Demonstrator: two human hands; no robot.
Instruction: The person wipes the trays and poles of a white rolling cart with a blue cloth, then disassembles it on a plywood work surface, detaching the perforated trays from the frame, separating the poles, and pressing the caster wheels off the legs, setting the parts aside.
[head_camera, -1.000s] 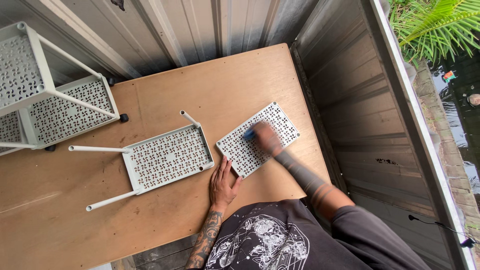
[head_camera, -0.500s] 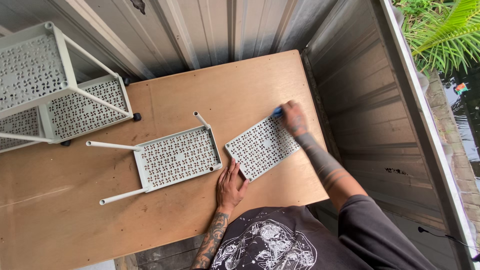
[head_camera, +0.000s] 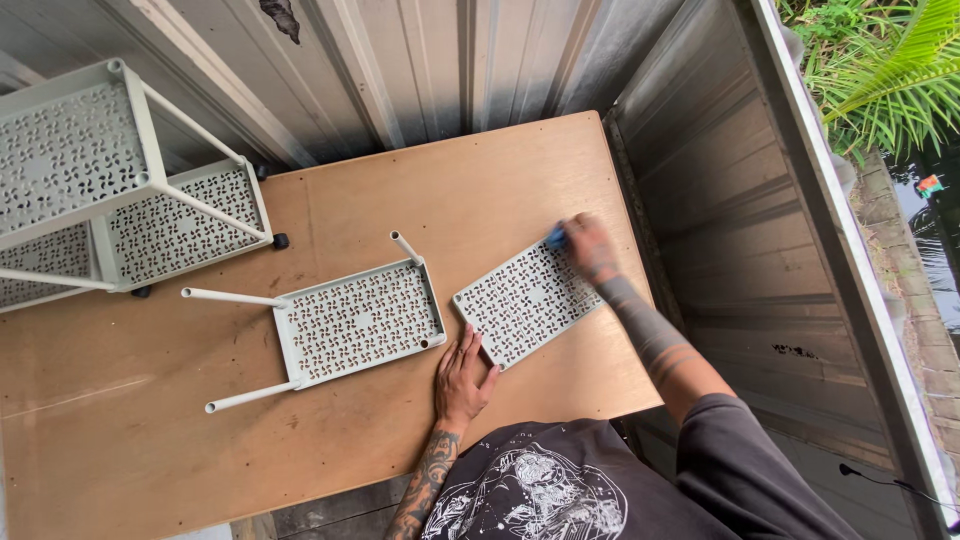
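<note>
Two loose perforated panels (head_camera: 527, 300) (head_camera: 358, 322), one assembled rack (head_camera: 110, 200), one blue cloth (head_camera: 555, 237), one wooden table (head_camera: 500, 170).

perforated pale-grey panel (head_camera: 527, 300) | flat, angled on table | small blue item (head_camera: 555, 237) at far corner

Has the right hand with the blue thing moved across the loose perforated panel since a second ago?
Yes. The right hand has slid from the middle of the loose perforated panel to its far corner, toward the corrugated metal wall.
</note>
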